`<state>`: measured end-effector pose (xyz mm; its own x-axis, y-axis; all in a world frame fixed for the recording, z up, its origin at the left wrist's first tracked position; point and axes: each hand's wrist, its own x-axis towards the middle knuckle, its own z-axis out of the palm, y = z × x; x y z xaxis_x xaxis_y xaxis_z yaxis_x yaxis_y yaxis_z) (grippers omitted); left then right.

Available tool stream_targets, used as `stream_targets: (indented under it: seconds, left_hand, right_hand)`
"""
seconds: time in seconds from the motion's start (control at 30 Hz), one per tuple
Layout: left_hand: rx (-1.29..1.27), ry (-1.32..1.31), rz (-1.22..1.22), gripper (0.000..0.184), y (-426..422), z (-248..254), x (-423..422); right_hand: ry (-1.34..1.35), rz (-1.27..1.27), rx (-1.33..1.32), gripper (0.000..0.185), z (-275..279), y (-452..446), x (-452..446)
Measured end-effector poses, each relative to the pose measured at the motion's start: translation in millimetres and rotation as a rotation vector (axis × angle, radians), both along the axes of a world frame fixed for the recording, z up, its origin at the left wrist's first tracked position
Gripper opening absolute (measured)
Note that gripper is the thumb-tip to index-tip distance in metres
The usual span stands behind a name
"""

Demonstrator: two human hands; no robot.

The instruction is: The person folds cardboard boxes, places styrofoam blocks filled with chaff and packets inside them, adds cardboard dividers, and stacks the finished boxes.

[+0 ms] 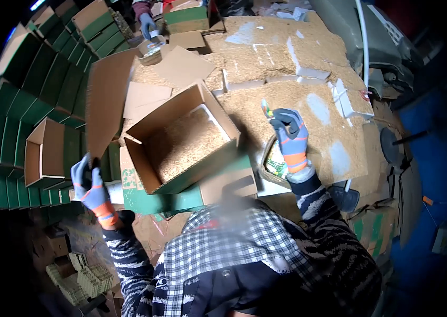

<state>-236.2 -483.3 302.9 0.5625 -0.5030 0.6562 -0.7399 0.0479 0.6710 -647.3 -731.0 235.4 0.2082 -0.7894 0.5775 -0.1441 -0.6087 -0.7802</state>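
My left hand (90, 186), in a grey-blue glove with an orange cuff, pinches the lower corner of a tall brown cardboard panel (108, 100). Whether the panel joins the box is unclear. Beside it, an open cardboard box (194, 168), green outside, stands tilted on the table; a speckled tan surface with a white edge shows inside. My right hand (292, 132), gloved alike, is raised right of the box with a small colourful packet (267, 109) between its fingertips. Just beneath that hand sits a small basket (276, 161) holding similar green-and-white pieces, partly hidden by the wrist.
Stacked green-and-brown boxes (15, 121) line the left side. Loose cardboard sheets (185, 66) lie behind the box. Another person's gloved hand (147, 25) is at a second basket (152, 57). White blocks (342, 100) and a pale upright pole (365, 47) stand right; egg trays (83, 277) lie lower left.
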Motion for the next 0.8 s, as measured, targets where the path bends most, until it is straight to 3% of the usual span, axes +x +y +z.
stream_targets:
  seconds: [0.03, 0.07, 0.1, 0.13, 0.2, 0.27, 0.33, 0.43, 0.47, 0.53, 0.57, 0.6, 0.67, 0.7, 0.73, 0.8]
  left_hand:
    - [0.022, -0.118, 0.006, 0.033, -9, 11, -19]
    - [0.041, -0.233, 0.013, 0.035, -20, 21, -38]
    - [0.068, -0.364, -0.007, 0.034, -28, 24, -47]
    - [0.098, -0.493, -0.028, 0.033, -33, 25, -54]
    - [0.156, -0.672, -0.129, 0.032, -42, 32, -73]
    - [0.288, -0.716, -0.333, 0.026, -49, 16, -74]
    - [0.513, -0.716, -0.389, 0.022, -47, 6, -80]
    - [1.027, -0.664, -0.455, 0.022, -43, -27, -73]
    - [1.218, -0.651, -0.433, 0.022, -42, -32, -75]
    - [1.188, -0.578, -0.580, 0.029, -45, -31, -71]
    - [1.142, -0.556, -0.622, 0.031, -46, -31, -70]
    - [1.093, -0.535, -0.662, 0.034, -48, -30, -67]
    - [0.891, -0.245, -0.787, 0.032, -44, -22, -57]
    - [0.768, -0.081, -0.776, 0.029, -37, -27, -50]
    - [0.640, 0.082, -0.759, 0.027, -34, -29, -46]
    - [0.583, 0.131, -0.617, 0.018, -32, 4, -52]
  right_hand:
    - [-0.180, 0.093, 0.053, 0.024, 18, 13, 29]
    - [-0.021, 0.166, -0.257, 0.029, 27, 12, 47]
    - [0.114, 0.326, -0.351, 0.026, 52, 17, 67]
    - [0.428, 0.310, -0.450, 0.030, 53, 23, 80]
    - [0.536, 0.224, -0.525, 0.036, 36, 18, 85]
    - [0.205, 0.080, -0.153, 0.036, 2, 0, 81]
    - [0.032, -0.048, -0.183, 0.032, 40, 0, 79]
    - [0.213, 0.062, -0.504, 0.029, 74, 15, 94]
    - [0.421, 0.241, -0.578, 0.029, 81, 20, 103]
    - [0.756, 0.442, -0.547, 0.025, 41, 23, 120]
    - [1.444, 0.554, -0.530, 0.023, -4, 3, 132]
    - [1.323, 0.523, -0.492, 0.022, -12, -3, 129]
    - [1.081, 0.459, -0.417, 0.020, -15, -15, 120]
    - [1.180, 0.459, -0.069, 0.022, 37, -2, 123]
    - [0.958, 0.314, -0.188, 0.023, 59, 1, 120]
    - [0.507, 0.037, -0.396, 0.026, 85, 7, 112]
